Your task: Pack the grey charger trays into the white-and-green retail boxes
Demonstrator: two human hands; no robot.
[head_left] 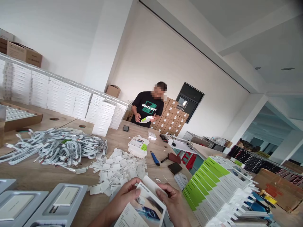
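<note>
A white printed carton [149, 210] with a product picture on its face is between my hands at the bottom centre. My left hand [126, 197] is closed on its left upper edge, thumb on the printed face. My right hand [172, 200] grips the right side, with thumb and fingers at the raised white flap. The carton's lower part runs out of view. Just beyond my hands is a heap of small white card pieces [120, 168]. Grey trays [79, 193] with white chargers [66, 196] in them lie to the left.
Coiled white cables [68, 148] are piled at left, before long stacks of white boxes [61, 94]. Stacked green-and-white cartons [213, 186] stand at right. A blue utility knife [155, 158] and a dark wallet [175, 168] lie mid-table. Across it, a person [148, 107] holds a similar carton.
</note>
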